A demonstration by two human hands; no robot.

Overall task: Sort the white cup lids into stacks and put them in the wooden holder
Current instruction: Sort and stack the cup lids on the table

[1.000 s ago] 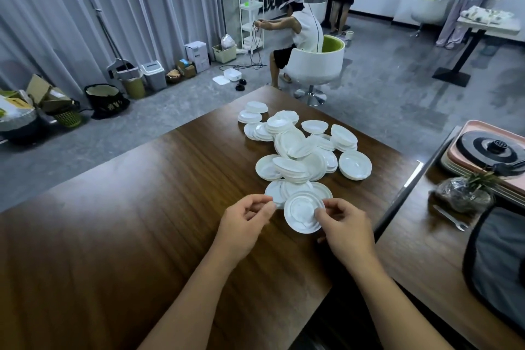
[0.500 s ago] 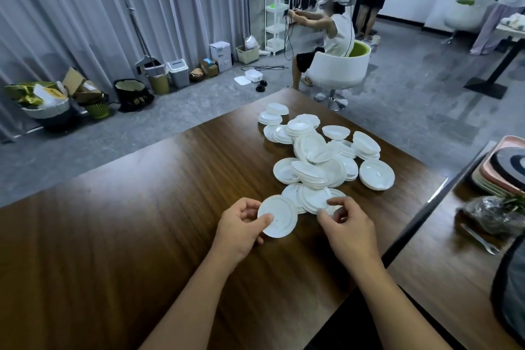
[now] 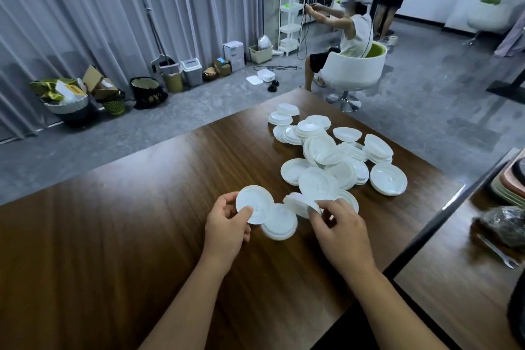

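A loose heap of white cup lids [image 3: 335,153] covers the far right part of the dark wooden table [image 3: 119,236]. My left hand [image 3: 227,230] pinches one white lid [image 3: 254,206] upright at the heap's near edge. Just right of it another white lid [image 3: 279,221] lies between my hands; I cannot tell whether it rests on the table. My right hand [image 3: 338,230] has its fingertips closed on a small tilted stack of lids [image 3: 298,202] at the front of the heap. No wooden holder is in view.
A second table [image 3: 454,293] stands to the right across a narrow gap, with a fork [image 3: 495,250], a wrapped dark bundle [image 3: 502,224] and stacked trays [image 3: 511,182]. Beyond the table a person sits in a white chair [image 3: 355,68]. Bins and boxes line the curtain.
My left hand has lifted its lid higher and a little left. My right hand has closed on a small stack at the heap's front and raised it. The camera view has shifted left.
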